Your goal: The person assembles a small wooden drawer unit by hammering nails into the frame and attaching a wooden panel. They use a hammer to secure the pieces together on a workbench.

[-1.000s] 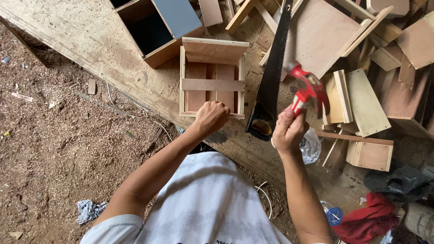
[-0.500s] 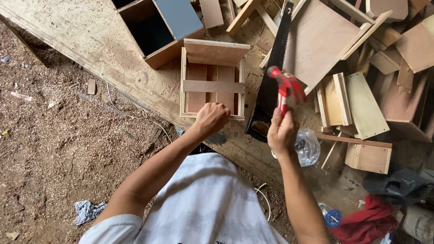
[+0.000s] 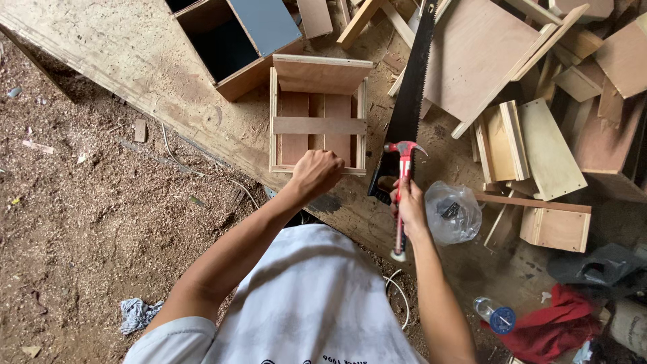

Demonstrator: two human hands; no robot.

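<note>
Left hand fisted on near edge of open wooden box; right hand wrapped round red claw hammer, head up, beside handsaw on plywood bench.

Big plywood board lies on a dirt floor covered in sawdust. On the board: small wooden box, handsaw, clear plastic bag, scrap wood pieces, dark open box.

hammer red | saw black | box pale wood
</note>
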